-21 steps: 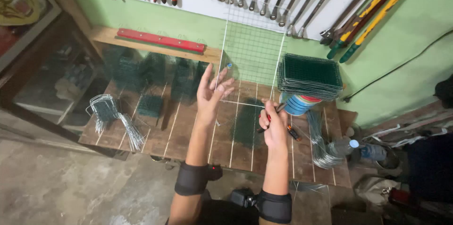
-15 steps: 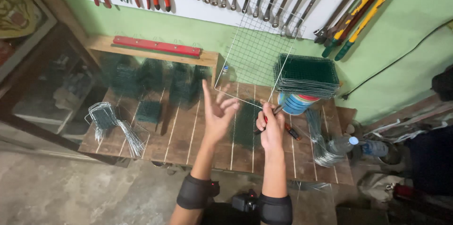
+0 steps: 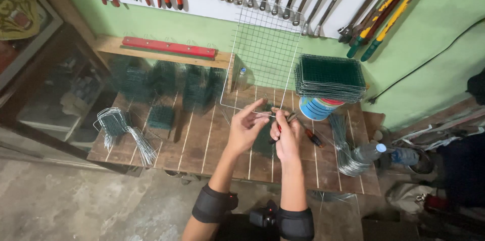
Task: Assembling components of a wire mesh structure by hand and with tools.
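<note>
**Both hands now meeting at the near edge of the wire mesh panel**

The person is standing at the wooden table (image 3: 212, 145) and working on a white wire mesh panel (image 3: 265, 54), which is leaning upright with its bottom edge resting on the boards and its top reaching up in front of the tool wall. A moment ago the left hand (image 3: 246, 129) was raised with its fingers spread wide in the air; now it is coming down to the panel's lower edge, its grip narrowing, forefinger stretched out toward the wire. The right hand (image 3: 287, 132) is staying close beside it, its grip pressed around a pair of pliers (image 3: 303, 132) with orange and dark handles. So the hands are closing in on one spot along that bottom wire, nearly touching each other.

To the right, a stack of green mesh panels (image 3: 331, 75) is sitting on a blue tin (image 3: 316, 108). Bundles of bent wire (image 3: 121, 130) are lying at the left end, and another bundle (image 3: 348, 150) at the right beside a plastic bottle (image 3: 371, 152).

The plier tips are hiding behind the right hand, so I cannot tell whether they are biting the wire. A dark green piece is lying under both hands, mostly covered. The tools hanging on the wall are cut off at the top.
</note>
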